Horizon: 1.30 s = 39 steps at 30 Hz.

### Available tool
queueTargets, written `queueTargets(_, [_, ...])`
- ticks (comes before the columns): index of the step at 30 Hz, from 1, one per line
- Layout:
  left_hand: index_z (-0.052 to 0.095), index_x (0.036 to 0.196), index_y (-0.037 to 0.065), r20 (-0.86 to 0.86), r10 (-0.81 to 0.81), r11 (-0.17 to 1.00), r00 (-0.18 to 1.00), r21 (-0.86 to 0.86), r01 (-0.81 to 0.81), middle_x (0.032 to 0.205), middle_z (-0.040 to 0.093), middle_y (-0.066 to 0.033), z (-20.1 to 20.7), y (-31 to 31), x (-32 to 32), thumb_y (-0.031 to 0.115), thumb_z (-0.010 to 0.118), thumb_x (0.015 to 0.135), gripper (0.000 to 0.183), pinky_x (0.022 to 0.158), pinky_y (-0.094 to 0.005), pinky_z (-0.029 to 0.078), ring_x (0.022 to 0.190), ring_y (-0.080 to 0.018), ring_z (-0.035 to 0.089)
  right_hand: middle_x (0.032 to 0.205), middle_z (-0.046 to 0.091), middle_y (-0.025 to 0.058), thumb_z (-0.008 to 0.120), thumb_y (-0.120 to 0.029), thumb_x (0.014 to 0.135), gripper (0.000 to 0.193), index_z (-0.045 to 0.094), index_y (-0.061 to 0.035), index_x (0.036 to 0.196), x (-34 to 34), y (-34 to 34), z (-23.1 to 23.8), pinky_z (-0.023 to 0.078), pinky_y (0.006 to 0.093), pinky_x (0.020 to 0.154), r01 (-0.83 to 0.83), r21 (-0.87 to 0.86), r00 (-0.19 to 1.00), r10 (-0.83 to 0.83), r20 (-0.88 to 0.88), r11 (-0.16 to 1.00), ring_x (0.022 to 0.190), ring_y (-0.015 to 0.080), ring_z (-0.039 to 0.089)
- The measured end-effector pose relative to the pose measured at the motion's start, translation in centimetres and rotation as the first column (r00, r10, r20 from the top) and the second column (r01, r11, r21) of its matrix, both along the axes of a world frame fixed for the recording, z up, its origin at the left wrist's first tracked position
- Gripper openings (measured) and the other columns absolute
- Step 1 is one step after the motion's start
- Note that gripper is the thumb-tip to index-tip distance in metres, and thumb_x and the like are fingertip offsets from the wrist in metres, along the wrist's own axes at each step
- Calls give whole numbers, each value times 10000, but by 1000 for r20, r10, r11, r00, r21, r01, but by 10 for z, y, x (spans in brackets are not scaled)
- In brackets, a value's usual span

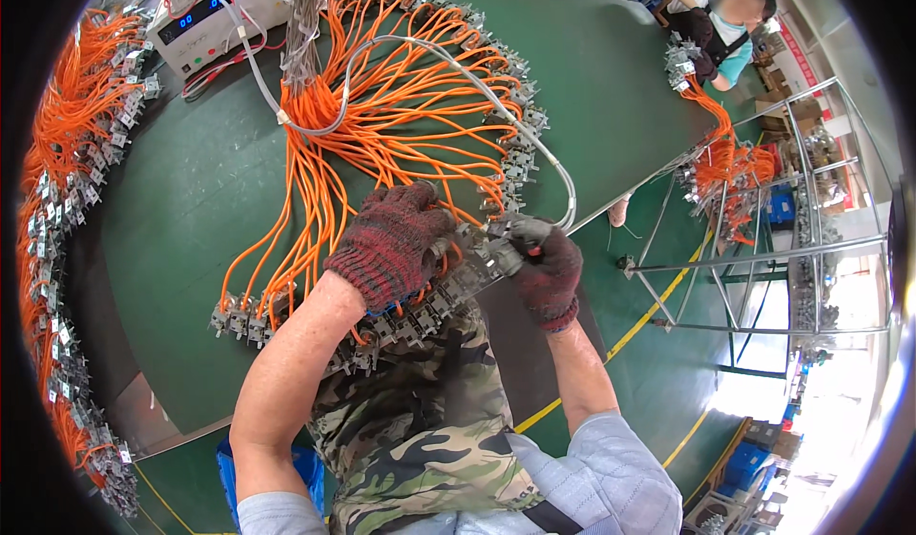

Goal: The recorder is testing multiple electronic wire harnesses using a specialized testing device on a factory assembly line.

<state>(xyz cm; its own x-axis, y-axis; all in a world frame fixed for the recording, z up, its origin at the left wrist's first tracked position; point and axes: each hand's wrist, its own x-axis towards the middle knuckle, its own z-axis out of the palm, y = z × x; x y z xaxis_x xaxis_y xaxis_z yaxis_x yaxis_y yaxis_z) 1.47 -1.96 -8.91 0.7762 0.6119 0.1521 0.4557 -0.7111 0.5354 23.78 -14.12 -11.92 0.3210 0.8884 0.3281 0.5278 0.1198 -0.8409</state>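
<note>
My left hand (396,244), in a dark red and grey knit glove, is closed with its fingers curled over the orange cables (401,120) near the table's front edge. What its fingertips grip is hidden. My right hand (551,277), gloved alike, is closed on a grey connector (504,249), just right of the left hand. A grey lead (558,177) loops from the bench power supply (215,20) down to that right hand. The orange cables fan out from one bundle, and small metal terminal blocks (434,306) on their ends line the table edge between my forearms.
The green table (592,77) carries the fan of cables. More orange cables (81,134) with metal ends hang along the left. A metal-tube rack (754,258) stands on the right, beside a yellow floor line. At the far right a co-worker (725,34) handles another orange bundle.
</note>
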Motion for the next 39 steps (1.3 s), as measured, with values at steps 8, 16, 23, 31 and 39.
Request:
queueTargets(8, [763,1233,131,-13,8,999,1000,39,-7,1309,662,-157,-1,-1,0,167,753,889,346,1093,-516,496,1255,-396,617,1075,782,98,826,-47,930,281,672,-10,1162,-3,-27,7,620,341,893,-120,-81,913,78,-400,990,996,167,749])
queueTargets(16, [744,1268,142,-37,-5,998,999,67,8,1338,637,-132,-8,-1,-1,165,773,841,428,1111,-512,475,1275,-371,605,989,804,83,861,-112,875,277,757,-39,1121,3,-24,-7,612,315,774,-87,-82,966,63,-253,993,861,142,759])
queueTargets(23, [761,1246,128,-60,6,998,998,63,-2,1368,655,-168,-2,-1,0,184,749,909,342,1105,-516,495,1284,-401,613,1024,799,83,855,-97,884,254,752,-50,1112,1,-24,0,615,316,792,-100,-132,975,71,-211,986,912,150,763])
queueTargets(31, [751,1272,144,-63,-11,997,998,76,16,1370,657,-168,-2,0,0,188,758,904,370,1117,-516,491,1286,-408,614,1091,787,87,830,-62,904,233,735,-40,1116,-5,-23,-2,629,334,820,-102,-94,987,89,-131,990,973,154,758])
queueTargets(39, [744,1285,147,-78,-8,997,997,79,14,1417,640,-166,-3,-2,-1,191,747,913,375,1140,-521,469,1315,-400,603,1010,792,89,810,-44,907,223,729,-15,1112,-9,-21,17,622,312,804,-70,-175,936,4,-353,982,919,129,753])
